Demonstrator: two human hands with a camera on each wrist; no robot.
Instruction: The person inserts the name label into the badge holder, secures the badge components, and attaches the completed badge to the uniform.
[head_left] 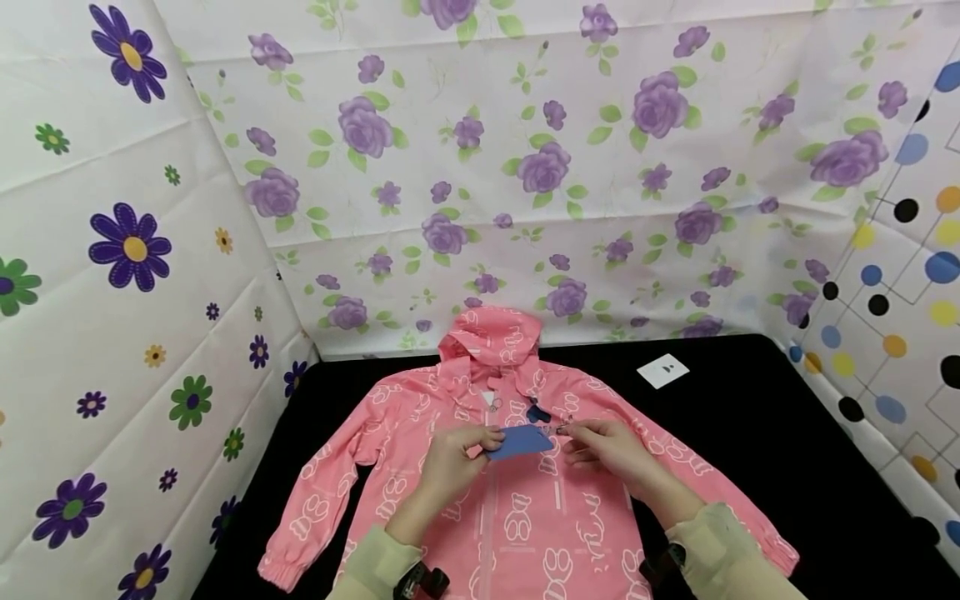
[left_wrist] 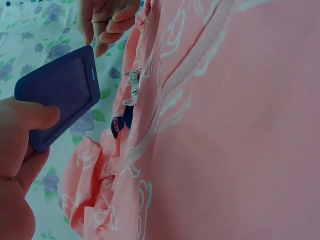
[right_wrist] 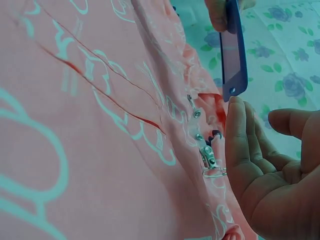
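Observation:
My left hand [head_left: 457, 458] pinches a blue badge holder [head_left: 519, 442] by one end, thumb on its face, above a pink hooded jacket [head_left: 517, 533]. The slot at the holder's free end shows in the left wrist view. My right hand [head_left: 611, 454] is close to that end; in the right wrist view its fingers are extended, the thumb stands apart, and nothing is between them. On the jacket's chest lies a metal badge clip [right_wrist: 207, 155] with a clear snap strap, nearest my right hand. A small dark blue piece [head_left: 537, 413] lies beside it.
A white card [head_left: 663, 371] with small dark marks lies on the black tabletop [head_left: 810, 450] at the back right. The jacket is spread with its hood [head_left: 491, 333] toward the back and sleeves out to both sides. Patterned cloth walls [head_left: 480, 167] stand behind and at both sides.

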